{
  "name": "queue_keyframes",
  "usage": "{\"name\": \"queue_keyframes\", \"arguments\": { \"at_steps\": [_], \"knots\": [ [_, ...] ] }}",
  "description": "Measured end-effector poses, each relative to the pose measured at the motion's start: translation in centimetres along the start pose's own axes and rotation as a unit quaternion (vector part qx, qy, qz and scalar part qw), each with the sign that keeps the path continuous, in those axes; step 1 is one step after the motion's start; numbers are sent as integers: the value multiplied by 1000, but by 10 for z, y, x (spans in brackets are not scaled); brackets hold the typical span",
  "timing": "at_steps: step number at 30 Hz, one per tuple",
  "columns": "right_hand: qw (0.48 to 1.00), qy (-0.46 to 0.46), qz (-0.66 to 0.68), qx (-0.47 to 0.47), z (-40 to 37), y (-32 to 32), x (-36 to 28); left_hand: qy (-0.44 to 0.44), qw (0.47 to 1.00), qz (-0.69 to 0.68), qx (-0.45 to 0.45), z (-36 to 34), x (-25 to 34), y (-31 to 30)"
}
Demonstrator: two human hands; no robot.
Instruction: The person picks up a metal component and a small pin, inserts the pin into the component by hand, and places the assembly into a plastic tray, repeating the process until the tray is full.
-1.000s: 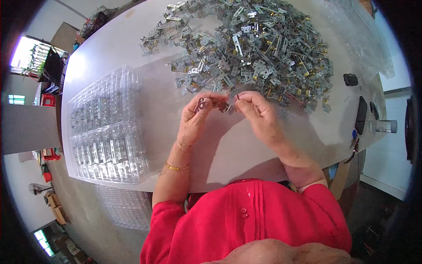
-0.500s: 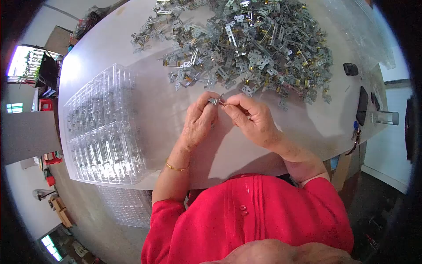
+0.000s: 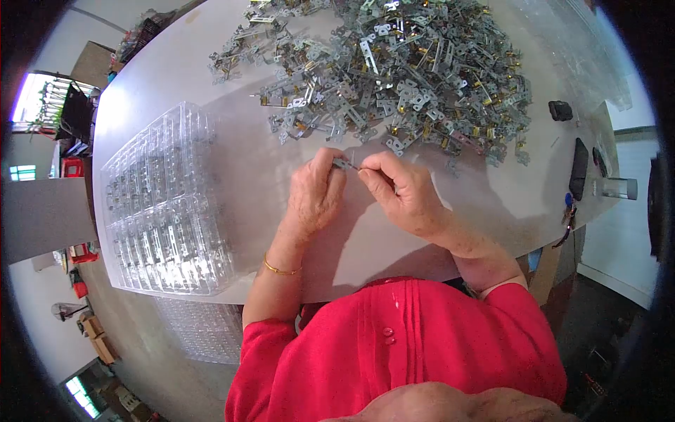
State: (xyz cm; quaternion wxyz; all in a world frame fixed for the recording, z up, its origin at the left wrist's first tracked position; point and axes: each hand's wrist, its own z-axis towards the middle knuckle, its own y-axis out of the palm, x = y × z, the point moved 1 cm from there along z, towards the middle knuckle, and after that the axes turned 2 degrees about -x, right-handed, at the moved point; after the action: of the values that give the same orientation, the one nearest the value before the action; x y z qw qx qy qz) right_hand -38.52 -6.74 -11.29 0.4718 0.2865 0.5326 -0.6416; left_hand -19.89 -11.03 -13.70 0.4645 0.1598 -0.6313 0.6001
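My left hand (image 3: 316, 188) grips a small metal part (image 3: 342, 164) between thumb and fingers, near the table's middle. Close on its right, my right hand (image 3: 406, 191) pinches the thin end of that part with thumb and forefinger. The fingers hide much of the part. Beyond both hands lies a large heap of metal brackets (image 3: 422, 77), some with brass-coloured pieces. To the left, a clear plastic tray (image 3: 169, 204) holds rows of similar metal parts.
On the right of the white table (image 3: 246, 151) lie a small black object (image 3: 560, 110), a dark phone-like object (image 3: 579, 169), keys (image 3: 568, 211) and a clear cylinder (image 3: 620, 188). More clear trays (image 3: 200, 330) stand below the table's left front edge.
My left hand has shifted slightly left and turned a little, tilting the metal part. My right hand stays at nearly the same place, still pinching.
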Motion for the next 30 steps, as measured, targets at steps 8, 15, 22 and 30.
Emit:
{"name": "queue_keyframes", "arguments": {
  "at_steps": [8,15,22,30],
  "knots": [
    [994,92,59,-8,-2,1,2,78,992,95,-9,-1,0,2],
    [999,7,40,2,-2,6,7,107,985,139,10,-2,1,7],
    [996,-67,-17,56,1,1,3,152,977,152,-14,-1,3,12],
    [985,60,150,65,0,0,11,-188,926,-324,-41,-3,6,-1]
  ]
}}
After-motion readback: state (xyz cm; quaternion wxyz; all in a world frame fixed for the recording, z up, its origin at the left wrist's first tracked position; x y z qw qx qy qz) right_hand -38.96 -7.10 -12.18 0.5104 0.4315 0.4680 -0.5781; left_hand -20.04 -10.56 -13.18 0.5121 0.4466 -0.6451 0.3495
